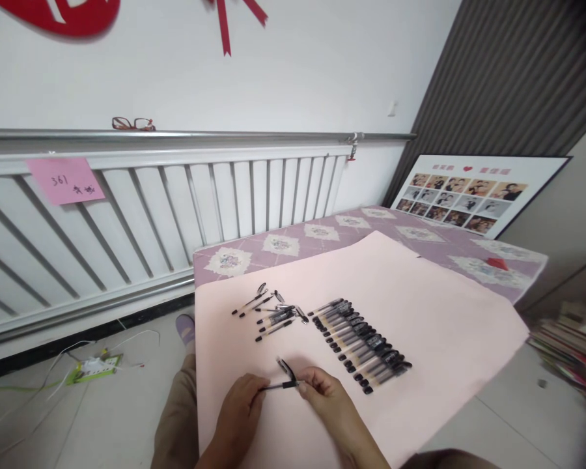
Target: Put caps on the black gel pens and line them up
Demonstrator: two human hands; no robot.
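A black pen (279,385) is held over the pink sheet (444,326), with the grip of the left hand (241,407) clamped on 1 end and that of the right hand (325,391) on the other. Beyond, a row of pens (361,348) and loose pens (273,312) are laid.

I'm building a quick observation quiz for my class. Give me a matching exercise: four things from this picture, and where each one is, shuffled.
Things:
1 eyeglasses
2 pink sticky note
3 row of pens
4 single pen

Places:
A lying on the pink paper sheet
B held between the left hand and right hand
C resting on the metal rail
D stuck to the white slatted panel

Pairs: 1-C; 2-D; 3-A; 4-B
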